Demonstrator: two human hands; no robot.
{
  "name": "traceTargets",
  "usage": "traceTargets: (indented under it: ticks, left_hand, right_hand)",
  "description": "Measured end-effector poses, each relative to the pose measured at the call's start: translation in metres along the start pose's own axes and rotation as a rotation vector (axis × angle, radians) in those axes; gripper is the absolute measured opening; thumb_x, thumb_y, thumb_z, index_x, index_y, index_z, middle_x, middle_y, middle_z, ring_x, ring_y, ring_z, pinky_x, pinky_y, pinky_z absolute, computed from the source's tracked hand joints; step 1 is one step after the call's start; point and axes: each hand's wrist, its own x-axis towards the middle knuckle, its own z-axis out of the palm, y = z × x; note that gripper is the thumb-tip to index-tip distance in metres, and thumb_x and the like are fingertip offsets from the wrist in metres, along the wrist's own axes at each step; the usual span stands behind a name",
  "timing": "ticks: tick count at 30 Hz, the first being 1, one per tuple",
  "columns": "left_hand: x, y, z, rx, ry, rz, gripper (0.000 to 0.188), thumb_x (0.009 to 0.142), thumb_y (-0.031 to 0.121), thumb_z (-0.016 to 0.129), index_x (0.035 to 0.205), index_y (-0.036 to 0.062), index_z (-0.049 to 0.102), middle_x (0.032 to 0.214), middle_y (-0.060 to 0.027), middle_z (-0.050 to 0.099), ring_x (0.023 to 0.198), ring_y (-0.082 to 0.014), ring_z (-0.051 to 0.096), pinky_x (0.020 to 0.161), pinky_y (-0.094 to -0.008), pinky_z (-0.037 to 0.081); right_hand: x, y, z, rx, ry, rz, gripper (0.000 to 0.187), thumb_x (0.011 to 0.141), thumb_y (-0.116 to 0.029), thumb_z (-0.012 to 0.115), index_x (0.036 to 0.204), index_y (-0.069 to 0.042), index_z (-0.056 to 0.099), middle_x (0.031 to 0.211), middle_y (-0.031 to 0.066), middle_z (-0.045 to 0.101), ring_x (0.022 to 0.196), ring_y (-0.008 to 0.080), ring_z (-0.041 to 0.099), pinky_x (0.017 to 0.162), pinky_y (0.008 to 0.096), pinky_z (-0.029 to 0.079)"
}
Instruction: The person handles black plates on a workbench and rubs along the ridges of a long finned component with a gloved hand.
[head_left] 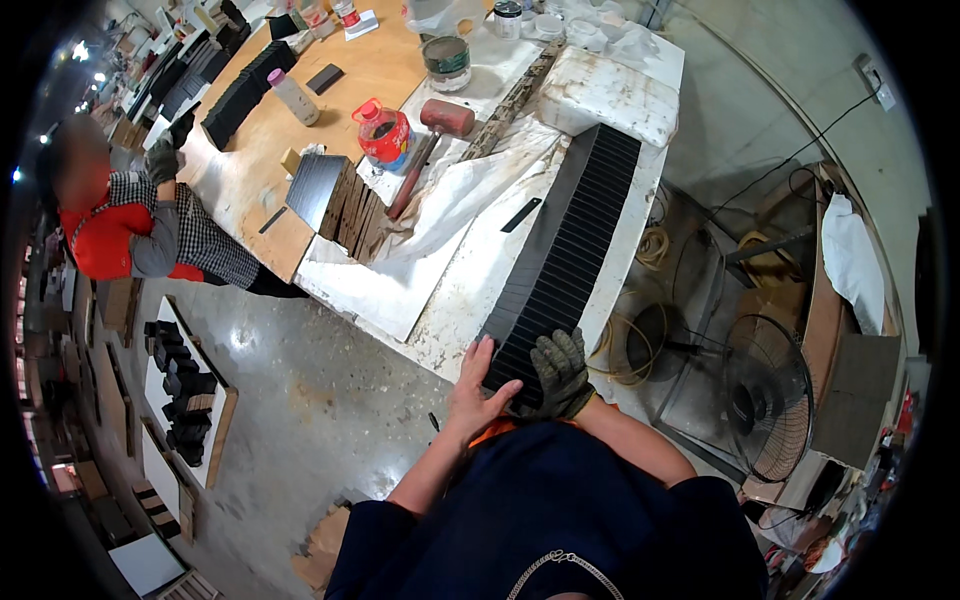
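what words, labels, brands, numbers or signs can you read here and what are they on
No text is clear enough to quote.
Red-capped jug: label print too small and blurred to read.
Dark-lidded jar: label too small to read.
Long row of black strips: no writing visible.

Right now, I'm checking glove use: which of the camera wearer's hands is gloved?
The right hand, at the near end of the long row of black pieces, wears a grey-green glove; the left hand is bare.
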Motion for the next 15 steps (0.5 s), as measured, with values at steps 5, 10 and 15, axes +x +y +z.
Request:
traceTargets:
  ticks: [5,10,15]
  left_hand:
    - [0.0016,-0.0036,0.0065,-0.020,0.038,0.032,0.073,0.078,0.027,0.075,0.138,0.0041,0.041,0.142,-0.0157,0.041,0.135,-0.0360,0.032,0.109,-0.0396,0.029]
    - [0.0019,-0.0015,0.0076,-0.045,0.059,0.023,0.070,0.078,0.024,0.074,0.136,0.0037,0.043,0.141,-0.0158,0.043,0.135,-0.0361,0.032,0.109,-0.0404,0.029]
    - [0.0024,0.0037,0.0062,-0.042,0.058,0.016,0.069,0.078,0.023,0.073,0.137,0.0033,0.042,0.140,-0.0172,0.044,0.134,-0.0344,0.034,0.110,-0.0409,0.025]
  right_hand:
    - [-0.0024,0.0006,0.0011,-0.014,-0.002,0.003,0.082,0.068,-0.059,0.068,0.125,-0.004,0.048,0.131,0.0169,0.044,0.126,0.0385,0.037,0.104,0.0616,0.026]
    - [-0.0033,0.0027,0.0022,0.000,0.005,-0.006,0.081,0.067,-0.058,0.070,0.124,-0.004,0.048,0.129,0.0170,0.045,0.125,0.0384,0.037,0.103,0.0619,0.027]
    - [-0.0045,0.0040,0.0044,0.009,0.013,-0.018,0.081,0.067,-0.057,0.070,0.124,-0.004,0.047,0.129,0.0175,0.045,0.124,0.0386,0.037,0.103,0.0620,0.027]
